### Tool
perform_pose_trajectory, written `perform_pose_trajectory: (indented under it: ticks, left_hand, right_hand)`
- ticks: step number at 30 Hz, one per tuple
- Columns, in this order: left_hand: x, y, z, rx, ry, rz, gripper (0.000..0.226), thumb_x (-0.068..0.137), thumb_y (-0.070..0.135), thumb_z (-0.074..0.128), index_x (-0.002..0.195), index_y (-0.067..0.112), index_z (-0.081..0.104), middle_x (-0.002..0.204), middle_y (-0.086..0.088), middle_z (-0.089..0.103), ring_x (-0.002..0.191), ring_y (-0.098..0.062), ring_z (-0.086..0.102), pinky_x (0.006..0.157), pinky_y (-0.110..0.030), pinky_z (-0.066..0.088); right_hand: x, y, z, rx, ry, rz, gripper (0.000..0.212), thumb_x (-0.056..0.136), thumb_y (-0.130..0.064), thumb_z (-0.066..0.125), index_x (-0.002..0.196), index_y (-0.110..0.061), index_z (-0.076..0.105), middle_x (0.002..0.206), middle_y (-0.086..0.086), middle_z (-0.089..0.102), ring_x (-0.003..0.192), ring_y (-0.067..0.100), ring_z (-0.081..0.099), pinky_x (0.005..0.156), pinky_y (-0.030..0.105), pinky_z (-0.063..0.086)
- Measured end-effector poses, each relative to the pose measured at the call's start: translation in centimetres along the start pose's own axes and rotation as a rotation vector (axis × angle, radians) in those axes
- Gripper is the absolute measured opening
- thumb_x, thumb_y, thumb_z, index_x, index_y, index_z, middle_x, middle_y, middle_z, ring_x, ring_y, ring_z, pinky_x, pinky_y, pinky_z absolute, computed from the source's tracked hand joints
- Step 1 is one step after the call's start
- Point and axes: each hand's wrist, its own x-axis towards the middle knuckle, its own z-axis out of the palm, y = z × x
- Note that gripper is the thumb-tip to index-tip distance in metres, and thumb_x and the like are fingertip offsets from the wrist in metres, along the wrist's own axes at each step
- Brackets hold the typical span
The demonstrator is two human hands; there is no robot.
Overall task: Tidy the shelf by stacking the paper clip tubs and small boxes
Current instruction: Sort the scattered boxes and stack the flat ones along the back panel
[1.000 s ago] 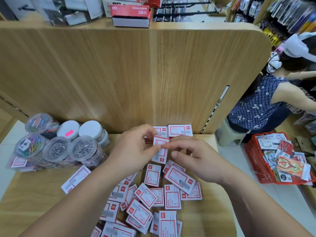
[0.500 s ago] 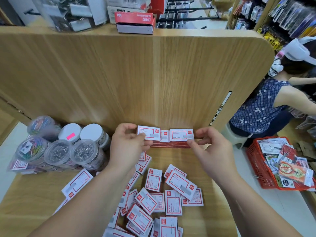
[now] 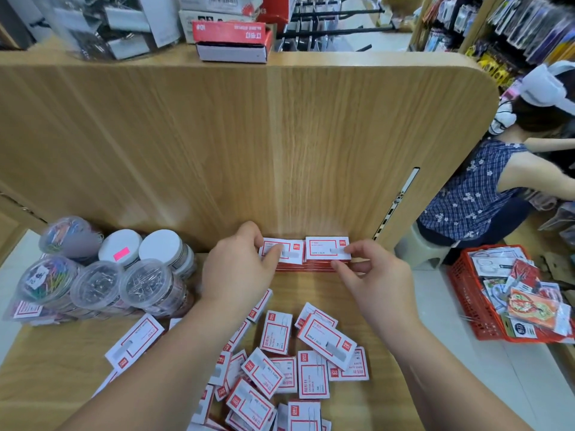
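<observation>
While both your hands work at the back edge of the shelf (image 3: 311, 293), the likeliest slip is a sideways shove. Your left hand (image 3: 239, 269) has its fingers curled round the top box of the left stack (image 3: 291, 248), with the thumb on its label. Your right hand (image 3: 373, 281) pinches the front right corner of the right stack (image 3: 323, 247) between thumb and forefinger. These look like light card boxes with smooth faces, so uneven pressure from either side would probably slide the upper ones off square or fan a pile. Your forearms also pass low over the loose boxes (image 3: 280, 368) scattered toward the front edge, and a dragged wrist could sweep some off. The tubs (image 3: 146, 284) cluster by the left edge, clear and round, and a bump there might set them rolling. Both stacks are a few boxes high, with white red-framed tops and red sides showing. They touch each other and sit close against the back panel (image 3: 249, 150).
</observation>
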Motion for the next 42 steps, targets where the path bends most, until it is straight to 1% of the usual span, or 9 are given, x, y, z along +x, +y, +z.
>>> perform_pose_trajectory:
  ticks: [5,12,20,25,30,33,36,40,42]
  left_hand:
    - [-0.6,0.0,-0.8,0.139,-0.084,0.066,0.052,0.062,0.068,0.071,0.075,0.025,0.044,0.063,0.010,0.061,0.067,-0.016,0.061,0.058,-0.034,0.051]
    - [0.0,0.6,-0.6,0.187,-0.066,0.100,0.054,0.069,0.061,0.074,0.068,0.020,0.039,0.062,0.005,0.058,0.063,-0.024,0.059,0.057,-0.034,0.049]
    - [0.1,0.3,0.0,0.252,-0.073,0.221,0.041,0.078,0.060,0.066,0.083,0.022,0.053,0.074,0.002,0.065,0.071,-0.028,0.064,0.057,-0.034,0.048]
    - [0.0,0.0,0.1,0.286,-0.068,0.297,0.039,0.081,0.060,0.064,0.092,0.023,0.059,0.077,0.001,0.066,0.071,-0.026,0.064,0.056,-0.032,0.044]
    - [-1.0,-0.4,-1.3,0.257,-0.039,0.328,0.038,0.078,0.059,0.066,0.089,0.023,0.058,0.076,0.003,0.063,0.070,-0.026,0.063,0.056,-0.035,0.050]
    - [-3.2,-1.4,-3.0,0.186,-0.006,0.392,0.029,0.078,0.050,0.071,0.079,0.025,0.055,0.074,0.007,0.061,0.066,-0.022,0.060,0.052,-0.033,0.048]
    - [-5.6,-3.4,-4.6,0.115,-0.029,0.404,0.023,0.080,0.046,0.065,0.076,0.026,0.055,0.071,0.009,0.058,0.064,-0.018,0.057,0.052,-0.032,0.047]
    - [-8.3,-6.4,-6.1,0.037,-0.040,0.419,0.012,0.083,0.033,0.056,0.087,0.024,0.063,0.079,0.010,0.062,0.071,-0.010,0.055,0.062,-0.029,0.047]
    - [-9.5,-7.5,-7.1,0.034,-0.042,0.429,0.018,0.081,0.029,0.054,0.094,0.026,0.066,0.084,0.013,0.063,0.075,-0.007,0.053,0.066,-0.017,0.041]
  right_hand:
    - [0.0,0.0,-0.1,0.003,-0.019,-0.006,0.029,0.076,-0.021,0.082,0.094,-0.031,0.062,0.094,-0.020,0.071,0.071,-0.006,0.067,0.070,0.029,0.057]
    - [-0.1,-0.1,0.2,0.031,-0.025,0.045,0.036,0.075,-0.024,0.083,0.101,-0.034,0.061,0.095,-0.023,0.070,0.073,-0.006,0.067,0.075,0.035,0.059]
    - [-0.3,0.0,1.0,-0.112,0.076,-0.080,0.033,0.074,-0.024,0.083,0.102,-0.024,0.066,0.086,-0.012,0.074,0.069,0.006,0.070,0.065,0.039,0.059]
    - [0.0,0.0,0.5,-0.171,0.025,-0.085,0.030,0.076,-0.034,0.079,0.102,-0.029,0.064,0.085,-0.012,0.073,0.072,0.010,0.070,0.067,0.038,0.057]
    - [-0.6,-1.5,-2.2,-0.174,-0.021,-0.142,0.030,0.075,-0.050,0.072,0.098,-0.035,0.061,0.090,-0.018,0.065,0.067,0.000,0.062,0.064,0.031,0.052]
    - [-2.2,-1.9,-3.9,-0.123,-0.257,-0.246,0.036,0.067,-0.061,0.070,0.090,-0.034,0.062,0.082,-0.018,0.060,0.066,0.005,0.060,0.060,0.031,0.051]
    - [-3.7,-1.9,-4.1,-0.257,-0.586,-0.277,0.051,0.060,-0.068,0.069,0.099,-0.036,0.063,0.089,-0.019,0.058,0.077,0.004,0.057,0.068,0.034,0.052]
    - [-4.8,-1.9,-3.3,-0.374,-0.569,-0.357,0.046,0.061,-0.061,0.062,0.099,-0.035,0.063,0.088,-0.017,0.056,0.078,0.004,0.056,0.068,0.035,0.052]
    - [-5.0,-2.0,-3.1,-0.387,-0.527,-0.409,0.041,0.061,-0.055,0.059,0.094,-0.032,0.066,0.084,-0.014,0.058,0.076,0.010,0.059,0.063,0.038,0.053]
